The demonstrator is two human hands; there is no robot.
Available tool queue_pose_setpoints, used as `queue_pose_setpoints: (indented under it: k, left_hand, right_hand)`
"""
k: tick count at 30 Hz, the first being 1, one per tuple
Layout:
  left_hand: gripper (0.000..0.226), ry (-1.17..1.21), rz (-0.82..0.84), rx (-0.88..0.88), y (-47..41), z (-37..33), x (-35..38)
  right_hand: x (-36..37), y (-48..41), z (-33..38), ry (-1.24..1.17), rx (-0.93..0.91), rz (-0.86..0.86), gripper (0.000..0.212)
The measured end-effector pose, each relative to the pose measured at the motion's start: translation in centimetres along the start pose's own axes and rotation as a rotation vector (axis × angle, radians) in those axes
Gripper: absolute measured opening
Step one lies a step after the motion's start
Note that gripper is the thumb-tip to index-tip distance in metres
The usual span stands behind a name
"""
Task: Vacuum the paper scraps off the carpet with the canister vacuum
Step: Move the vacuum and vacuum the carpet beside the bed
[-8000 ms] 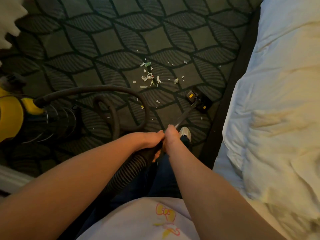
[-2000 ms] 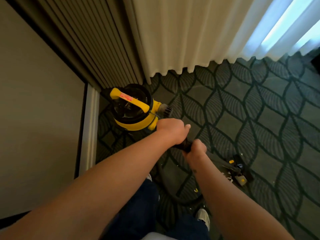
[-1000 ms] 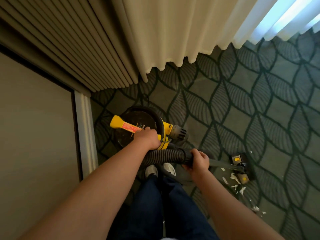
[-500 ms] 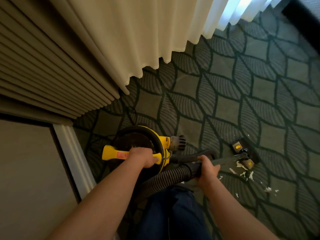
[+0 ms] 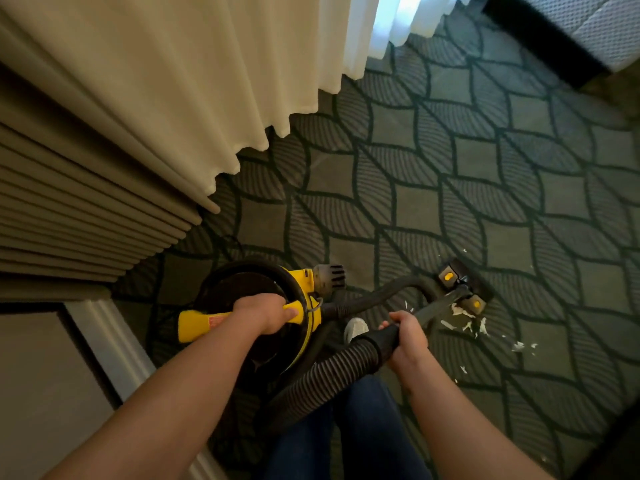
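The yellow and black canister vacuum (image 5: 304,292) stands on the patterned carpet (image 5: 450,174) just in front of my legs. My left hand (image 5: 265,311) grips its yellow carry handle (image 5: 202,323). My right hand (image 5: 407,337) grips the black wand end of the ribbed hose (image 5: 332,374). The wand runs right to the floor nozzle (image 5: 462,287), which has two yellow spots and rests on the carpet. White paper scraps (image 5: 467,325) lie beside the nozzle and trail off to the right.
Cream curtains (image 5: 207,81) and pleated brown drapes (image 5: 69,209) hang at the left and back. A white baseboard (image 5: 110,344) and wall close the left side. A dark-edged piece of furniture (image 5: 568,39) sits at the top right. My shoe (image 5: 356,329) is near the hose.
My left hand left the hose and took the canister's yellow handle. The view swung from the bedside to the curtains; canister now sits slightly closer, with scraps showing by the nozzle.
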State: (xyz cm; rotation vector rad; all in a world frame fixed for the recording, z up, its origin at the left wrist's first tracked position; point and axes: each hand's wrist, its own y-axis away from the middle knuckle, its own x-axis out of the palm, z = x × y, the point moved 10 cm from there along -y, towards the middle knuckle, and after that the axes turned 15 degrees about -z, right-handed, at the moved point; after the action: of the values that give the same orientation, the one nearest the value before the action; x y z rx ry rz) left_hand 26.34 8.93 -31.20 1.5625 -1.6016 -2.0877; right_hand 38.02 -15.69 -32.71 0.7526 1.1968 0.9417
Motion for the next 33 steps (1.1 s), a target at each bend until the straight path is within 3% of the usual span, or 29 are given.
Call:
queue_pose_setpoints:
  k: [4,8,11,18,25,33]
  left_hand:
    - [0.055,0.038,-0.025,-0.028,-1.8,-1.8,-3.4]
    - [0.053,0.127,-0.049,-0.072,-3.3,-4.3,-8.8]
    - [0.054,0.147,-0.056,-0.075,-4.6,-6.9,-12.7]
    - [0.045,-0.097,-0.099,0.121,-9.0,-16.7,-21.9]
    - [0.047,-0.253,-0.100,0.269,-13.6,-25.9,-29.8]
    - [0.052,-0.348,-0.063,0.411,-20.9,-33.6,-36.2]
  right_hand:
    - [0.5,1.1,1.7,-0.001,0.022,0.023,0.005]
    - [2.0,2.7,4.7,-0.024,0.072,0.062,0.029]
    - [3.3,3.8,8.6,-0.045,0.140,0.111,0.033]
    - [6.6,4.3,18.8,-0.105,0.237,0.171,0.006]
    - [7.7,0.4,22.0,-0.208,0.353,0.080,0.029]
    - [14.2,2.2,25.2,-0.494,0.451,-0.007,0.025]
